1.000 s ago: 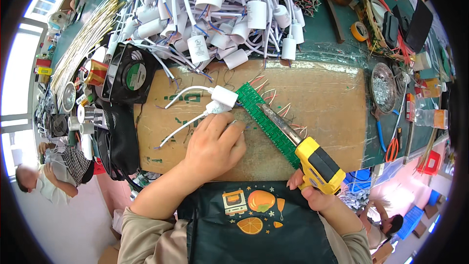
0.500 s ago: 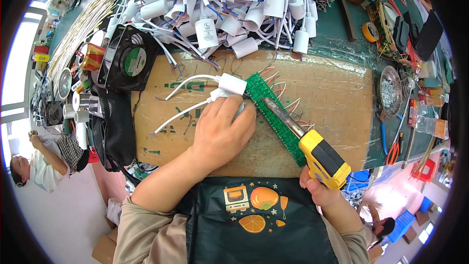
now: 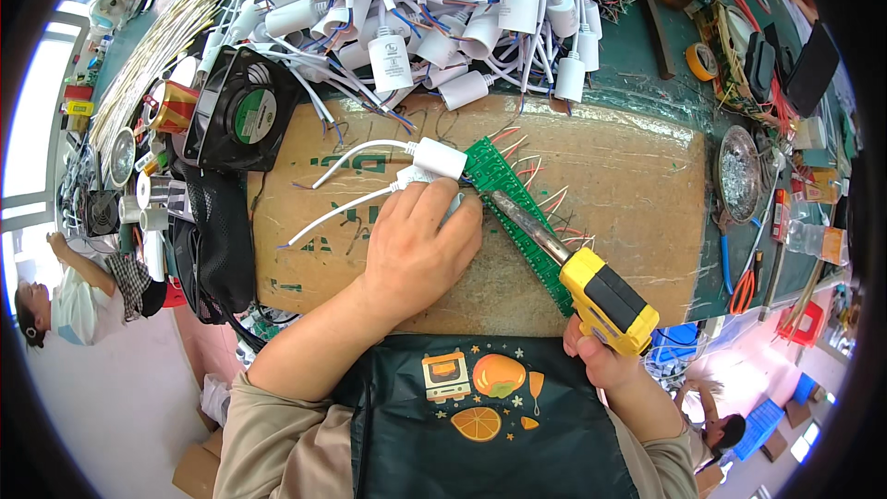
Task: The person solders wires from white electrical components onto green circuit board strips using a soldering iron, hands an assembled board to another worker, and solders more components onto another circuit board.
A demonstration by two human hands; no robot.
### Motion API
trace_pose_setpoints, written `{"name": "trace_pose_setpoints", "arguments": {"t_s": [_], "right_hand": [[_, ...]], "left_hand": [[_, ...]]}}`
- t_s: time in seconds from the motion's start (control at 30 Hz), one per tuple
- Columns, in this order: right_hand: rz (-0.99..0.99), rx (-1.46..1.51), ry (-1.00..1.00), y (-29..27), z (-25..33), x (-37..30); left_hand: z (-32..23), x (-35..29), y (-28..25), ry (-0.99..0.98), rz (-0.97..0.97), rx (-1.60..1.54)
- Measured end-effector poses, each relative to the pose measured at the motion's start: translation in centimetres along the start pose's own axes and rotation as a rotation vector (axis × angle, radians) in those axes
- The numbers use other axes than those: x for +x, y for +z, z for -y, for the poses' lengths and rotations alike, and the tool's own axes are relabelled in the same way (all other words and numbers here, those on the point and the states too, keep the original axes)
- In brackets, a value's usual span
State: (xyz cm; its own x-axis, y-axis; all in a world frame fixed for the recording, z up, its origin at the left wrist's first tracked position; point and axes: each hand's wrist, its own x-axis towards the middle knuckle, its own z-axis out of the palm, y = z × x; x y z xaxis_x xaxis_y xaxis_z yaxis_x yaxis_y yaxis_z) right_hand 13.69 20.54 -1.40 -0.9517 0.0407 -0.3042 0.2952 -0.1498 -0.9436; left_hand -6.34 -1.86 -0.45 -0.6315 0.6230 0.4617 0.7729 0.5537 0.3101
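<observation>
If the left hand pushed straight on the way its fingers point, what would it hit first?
Probably the upper white wired socket, just ahead of the left hand's fingertips; depth is unclear, so they may already touch it.

Green block letters (image 3: pixel 370 164) mark brown cardboard sheet (image 3: pixel 591 286); fine grey print runs down white lamp socket (image 3: pixel 389 48) in pile (too small to read); round green-and-white label (image 3: pixel 257 117), lettering blurred, faces up from black fan (image 3: pixel 208 120).

Wide fisheye view from the head, facing down, close above the hands (image 3: pixel 420 238) and table (image 3: pixel 619 88)
</observation>
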Motion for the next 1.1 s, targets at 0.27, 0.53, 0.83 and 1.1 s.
{"name": "trace_pose_setpoints", "arguments": {"t_s": [0.27,0.53,0.83,1.1], "right_hand": [[-0.036,0.011,-0.002,0.3,0.4,0.1],[-0.019,0.087,-0.052,-0.1,0.2,0.0],[0.015,0.073,-0.030,-0.7,-0.2,-0.1],[0.004,0.061,-0.090,-0.5,-0.1,0.4]], "left_hand": [[0.1,0.1,-0.1,-0.002,0.008,0.010],[0.0,0.2,0.0,-0.004,0.004,0.011],[-0.1,0.3,0.1,-0.001,-0.014,0.062],[-0.4,0.5,0.7,-0.044,-0.077,0.024]]}}
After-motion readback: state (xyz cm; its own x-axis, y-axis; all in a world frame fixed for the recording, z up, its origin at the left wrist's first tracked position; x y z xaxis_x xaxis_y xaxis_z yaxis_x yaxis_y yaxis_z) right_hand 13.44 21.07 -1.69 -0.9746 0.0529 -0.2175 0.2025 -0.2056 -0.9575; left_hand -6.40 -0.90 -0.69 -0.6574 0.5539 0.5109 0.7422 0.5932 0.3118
